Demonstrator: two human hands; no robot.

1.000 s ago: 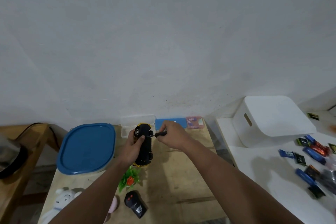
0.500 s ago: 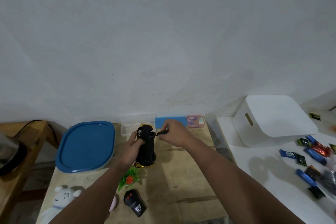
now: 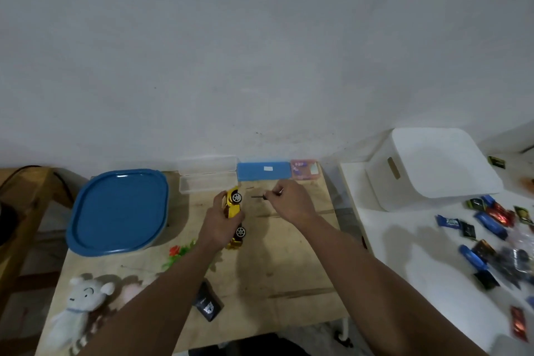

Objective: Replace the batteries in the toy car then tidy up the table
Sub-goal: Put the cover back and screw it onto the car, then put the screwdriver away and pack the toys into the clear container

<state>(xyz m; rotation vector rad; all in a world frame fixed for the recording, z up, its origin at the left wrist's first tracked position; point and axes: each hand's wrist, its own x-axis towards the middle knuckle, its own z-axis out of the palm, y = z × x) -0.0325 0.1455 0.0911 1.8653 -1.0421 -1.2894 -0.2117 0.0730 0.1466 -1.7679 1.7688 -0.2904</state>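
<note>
The wooden bench [image 3: 289,274] carries a blue-lidded container [image 3: 118,211], clear case [image 3: 206,182], blue box [image 3: 263,171], plush bear [image 3: 81,303] and black remote [image 3: 208,305].

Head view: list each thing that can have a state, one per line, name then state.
toy car: on its side, wheels facing right, gripped by the left hand
screwdriver: pinched in the right hand, tip clear of the car
clear case: open, lid tipped back
blue case: closed
blue-lidded tub: lid on
white bin: upside down
plush bear: lying on its back
</note>
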